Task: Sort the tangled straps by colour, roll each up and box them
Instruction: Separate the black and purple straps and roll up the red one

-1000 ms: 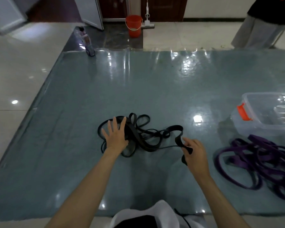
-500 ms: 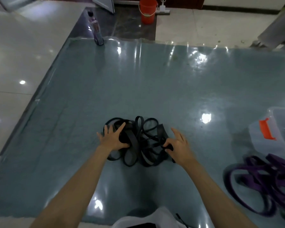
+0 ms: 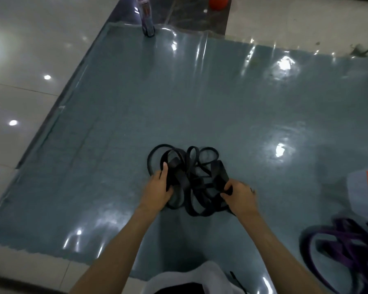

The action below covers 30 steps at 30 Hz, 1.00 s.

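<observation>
A tangled bundle of black strap (image 3: pixel 191 179) lies bunched on the glossy blue-grey mat (image 3: pixel 200 102) in front of me. My left hand (image 3: pixel 158 190) grips the bundle's left side, thumb on top of the loops. My right hand (image 3: pixel 240 196) pinches the strap's right side between thumb and fingers. A heap of purple strap (image 3: pixel 346 245) lies on the mat at the lower right. The clear plastic box (image 3: pixel 361 187) with an orange latch shows at the right edge, mostly cut off.
A plastic bottle (image 3: pixel 146 18) stands at the mat's far left corner. An orange bucket (image 3: pixel 218 2) sits on the floor beyond. White tiled floor surrounds the mat on the left and far side. My white garment (image 3: pixel 191 279) shows at the bottom.
My right hand has brought the stretched strap end in to the pile, gathering the black strap into a tight bundle. Both hands have closed on it. The view has tilted down and left.
</observation>
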Motion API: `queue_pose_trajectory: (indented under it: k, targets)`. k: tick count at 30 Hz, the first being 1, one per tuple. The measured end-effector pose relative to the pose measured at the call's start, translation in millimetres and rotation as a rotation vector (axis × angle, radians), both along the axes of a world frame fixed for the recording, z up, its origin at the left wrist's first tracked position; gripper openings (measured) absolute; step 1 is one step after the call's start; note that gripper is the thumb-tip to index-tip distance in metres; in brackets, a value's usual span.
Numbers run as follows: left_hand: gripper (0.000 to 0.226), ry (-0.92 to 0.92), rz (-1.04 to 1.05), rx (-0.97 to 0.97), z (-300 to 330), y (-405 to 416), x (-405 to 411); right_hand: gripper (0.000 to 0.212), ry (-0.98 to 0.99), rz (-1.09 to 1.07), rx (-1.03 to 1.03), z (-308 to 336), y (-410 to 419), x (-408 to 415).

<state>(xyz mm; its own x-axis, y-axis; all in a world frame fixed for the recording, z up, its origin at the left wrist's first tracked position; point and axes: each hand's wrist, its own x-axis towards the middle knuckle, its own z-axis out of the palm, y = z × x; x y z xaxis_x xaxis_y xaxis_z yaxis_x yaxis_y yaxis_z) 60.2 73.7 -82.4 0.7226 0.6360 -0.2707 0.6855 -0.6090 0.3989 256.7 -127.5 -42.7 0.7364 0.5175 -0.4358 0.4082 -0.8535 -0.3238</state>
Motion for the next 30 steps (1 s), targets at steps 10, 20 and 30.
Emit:
queue_pose_trajectory:
  k: [10,20,30]
  targets:
    - [0.042,-0.195,0.24,-0.411,26,-10,2,0.021,-0.06,0.068,-0.002,0,-20,-29]
    - [0.046,-0.484,0.522,-0.782,57,-73,-14,0.018,0.407,-0.301,0.627,23,-71,-46]
    - [0.021,-0.6,0.602,-1.232,99,-165,10,0.033,0.438,-0.617,1.008,81,-146,-77]
